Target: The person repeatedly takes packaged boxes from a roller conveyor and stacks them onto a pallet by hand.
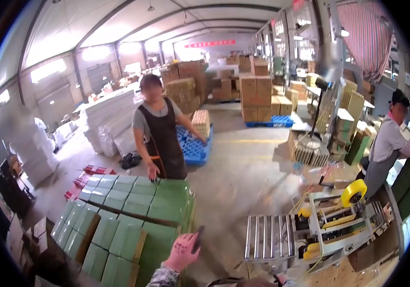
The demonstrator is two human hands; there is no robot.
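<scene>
My left hand [183,251], in a pink glove with a dark-coated palm and fingers, is raised beside the near right corner of a stack of green glossy blocks [123,244]. Its dark fingers look stretched out, and I see nothing in them. A gap separates two parts of the stack, and brown edges show on some blocks. At the bottom edge, only a small part of what seems to be my right hand [281,279] shows; its fingers are hidden.
A person in a dark apron [159,129] stands behind the stack, hand near its top. Right of me are a roller conveyor [269,237] and a machine with a yellow wheel [353,193]. Another person [391,138] works beyond. Cartons [256,91] and a blue pallet [193,146] stand farther back.
</scene>
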